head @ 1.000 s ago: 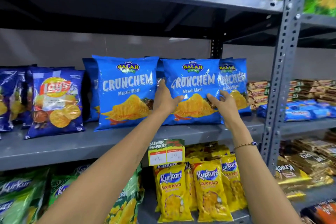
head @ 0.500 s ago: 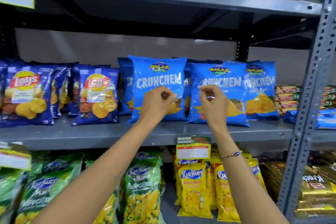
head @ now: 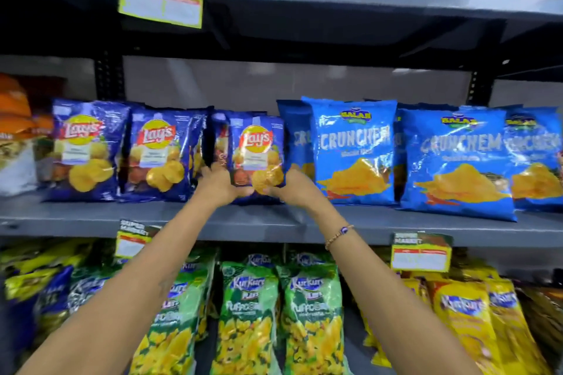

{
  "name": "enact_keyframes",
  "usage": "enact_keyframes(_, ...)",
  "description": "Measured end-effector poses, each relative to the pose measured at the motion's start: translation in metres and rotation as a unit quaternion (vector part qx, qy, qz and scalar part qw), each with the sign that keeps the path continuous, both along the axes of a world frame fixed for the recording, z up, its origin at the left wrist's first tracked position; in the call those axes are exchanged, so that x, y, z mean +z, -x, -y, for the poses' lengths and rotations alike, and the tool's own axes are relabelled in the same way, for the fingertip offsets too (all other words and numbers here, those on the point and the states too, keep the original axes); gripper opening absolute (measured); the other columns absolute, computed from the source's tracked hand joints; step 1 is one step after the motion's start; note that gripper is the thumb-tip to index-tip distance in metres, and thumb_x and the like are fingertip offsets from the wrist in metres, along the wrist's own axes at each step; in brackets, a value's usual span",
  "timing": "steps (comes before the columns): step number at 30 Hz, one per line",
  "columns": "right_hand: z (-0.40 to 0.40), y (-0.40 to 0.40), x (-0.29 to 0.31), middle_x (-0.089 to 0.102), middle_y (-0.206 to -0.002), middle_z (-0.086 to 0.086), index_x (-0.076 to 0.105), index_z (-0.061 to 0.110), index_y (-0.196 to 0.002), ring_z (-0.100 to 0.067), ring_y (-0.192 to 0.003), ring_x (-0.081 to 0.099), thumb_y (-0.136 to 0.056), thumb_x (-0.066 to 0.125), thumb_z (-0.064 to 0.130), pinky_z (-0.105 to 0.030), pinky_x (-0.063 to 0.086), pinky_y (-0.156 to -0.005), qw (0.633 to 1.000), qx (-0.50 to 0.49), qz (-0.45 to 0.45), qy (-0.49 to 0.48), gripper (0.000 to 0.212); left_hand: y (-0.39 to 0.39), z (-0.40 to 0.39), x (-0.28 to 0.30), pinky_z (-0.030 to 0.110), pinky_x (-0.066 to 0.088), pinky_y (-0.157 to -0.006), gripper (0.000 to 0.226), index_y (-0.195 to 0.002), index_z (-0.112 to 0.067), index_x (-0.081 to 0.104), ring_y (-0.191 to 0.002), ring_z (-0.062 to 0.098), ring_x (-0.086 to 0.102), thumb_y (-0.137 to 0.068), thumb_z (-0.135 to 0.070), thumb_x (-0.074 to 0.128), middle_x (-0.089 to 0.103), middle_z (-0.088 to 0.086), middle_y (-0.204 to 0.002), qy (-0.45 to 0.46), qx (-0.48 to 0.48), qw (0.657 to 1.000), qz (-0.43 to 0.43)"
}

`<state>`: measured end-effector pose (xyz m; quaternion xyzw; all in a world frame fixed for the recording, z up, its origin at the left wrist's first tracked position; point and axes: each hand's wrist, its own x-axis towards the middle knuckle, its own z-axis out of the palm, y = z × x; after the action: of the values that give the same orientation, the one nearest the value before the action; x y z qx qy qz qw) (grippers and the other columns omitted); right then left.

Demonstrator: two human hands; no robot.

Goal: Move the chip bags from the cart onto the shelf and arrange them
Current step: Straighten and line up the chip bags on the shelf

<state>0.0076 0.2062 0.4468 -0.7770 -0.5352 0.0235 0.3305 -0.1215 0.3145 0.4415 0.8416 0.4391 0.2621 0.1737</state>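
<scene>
Head cam view: both hands are clamped on the bottom of a dark blue Lay's bag (head: 257,155), left hand (head: 217,184) at its lower-left corner and right hand (head: 292,187) at its lower-right, and the bag stands upright near the front edge of the grey middle shelf (head: 91,219). Two more Lay's bags (head: 122,149) sit to its left along the same shelf, and the light blue Crunchem bags (head: 353,149) are just beside it on the right.

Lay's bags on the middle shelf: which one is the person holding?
The rightmost Lay's bag, beside the light-blue Crunchem bags. The left hand and right hand grip its bottom corners; the others stand untouched.
</scene>
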Motion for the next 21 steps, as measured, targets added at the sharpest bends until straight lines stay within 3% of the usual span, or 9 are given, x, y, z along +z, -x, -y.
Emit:
enact_keyframes(1, -0.004, 0.004, -0.001, 0.045, -0.085, -0.013, 0.060, 0.009, -0.083, -0.028, -0.085, 0.052, -0.087, 0.064, 0.031, -0.025, 0.035, -0.066, 1.000, -0.002, -0.009, 0.001, 0.023, 0.000, -0.008, -0.004, 0.042, 0.042, -0.103, 0.132, -0.137, -0.007, 0.040, -0.130, 0.034, 0.040, -0.038, -0.094, 0.048, 0.043, 0.018, -0.142, 0.005, -0.012, 1.000, -0.003)
enact_keyframes(3, -0.013, 0.005, -0.005, 0.046, -0.078, -0.009, 0.039, 0.027, -0.062, -0.016, -0.070, 0.045, -0.087, 0.065, 0.026, -0.021, 0.032, -0.060, 0.999, -0.013, -0.041, -0.008, 0.036, 0.003, -0.002, -0.005, 0.040, 0.044, -0.100, 0.109, -0.136, 0.001, 0.036, -0.126, 0.034, 0.046, -0.062, -0.073, 0.064, 0.047, 0.016, -0.137, 0.030, -0.029, 0.998, 0.037)
enact_keyframes(5, -0.019, 0.002, -0.008, 0.060, -0.099, -0.012, 0.051, 0.024, -0.074, -0.020, -0.089, 0.055, -0.081, 0.072, 0.024, -0.029, 0.043, -0.074, 0.994, -0.029, -0.094, -0.044, 0.021, 0.004, 0.000, -0.007, 0.039, 0.046, -0.097, 0.080, -0.130, 0.002, 0.044, -0.122, 0.034, 0.050, -0.075, -0.048, 0.071, 0.052, 0.018, -0.133, 0.021, -0.037, 0.998, 0.057)
enact_keyframes(6, -0.022, -0.001, -0.011, 0.064, -0.111, -0.012, 0.059, 0.015, -0.091, -0.023, -0.099, 0.059, -0.075, 0.077, 0.025, -0.034, 0.048, -0.084, 0.990, -0.039, -0.122, -0.063, 0.026, 0.003, -0.001, -0.008, 0.039, 0.047, -0.095, 0.069, -0.123, -0.001, 0.052, -0.118, 0.033, 0.053, -0.075, -0.046, 0.072, 0.057, 0.017, -0.128, 0.014, -0.039, 0.997, 0.060)
enact_keyframes(7, -0.029, -0.005, -0.013, 0.064, -0.117, -0.012, 0.057, 0.007, -0.107, -0.025, -0.105, 0.060, -0.070, 0.081, 0.025, -0.039, 0.050, -0.091, 0.986, -0.045, -0.144, -0.072, 0.047, 0.003, -0.006, -0.010, 0.039, 0.049, -0.093, 0.064, -0.117, -0.003, 0.058, -0.114, 0.032, 0.056, -0.074, -0.047, 0.073, 0.061, 0.015, -0.124, 0.004, -0.047, 0.997, 0.067)
enact_keyframes(10, -0.038, -0.003, -0.018, 0.064, -0.116, -0.012, 0.047, 0.006, -0.119, -0.028, -0.106, 0.061, -0.063, 0.086, 0.019, -0.045, 0.051, -0.095, 0.975, -0.038, -0.199, -0.096, 0.069, 0.009, -0.012, -0.009, 0.037, 0.046, -0.079, 0.062, -0.107, -0.002, 0.059, -0.106, 0.035, 0.058, -0.070, -0.049, 0.076, 0.065, 0.016, -0.113, -0.006, -0.019, 0.998, 0.059)
enact_keyframes(15, -0.053, 0.019, -0.017, 0.052, -0.084, 0.006, 0.040, 0.013, -0.106, -0.019, -0.087, 0.057, -0.061, 0.087, 0.022, -0.033, 0.048, -0.077, 0.976, -0.024, -0.187, -0.109, 0.066, 0.026, -0.024, -0.010, 0.037, 0.042, -0.071, 0.063, -0.105, 0.001, 0.051, -0.104, 0.041, 0.060, -0.067, -0.039, 0.082, 0.065, 0.024, -0.111, -0.074, 0.051, 0.993, 0.080)
enact_keyframes(21, -0.067, 0.025, -0.019, 0.060, -0.120, -0.009, 0.040, 0.010, -0.122, -0.026, -0.112, 0.058, -0.063, 0.086, 0.028, -0.042, 0.050, -0.095, 0.980, -0.018, -0.167, -0.106, 0.076, 0.033, -0.027, -0.011, 0.039, 0.044, -0.076, 0.065, -0.112, 0.003, 0.048, -0.108, 0.040, 0.059, -0.070, -0.035, 0.080, 0.063, 0.023, -0.115, -0.079, 0.080, 0.990, 0.085)
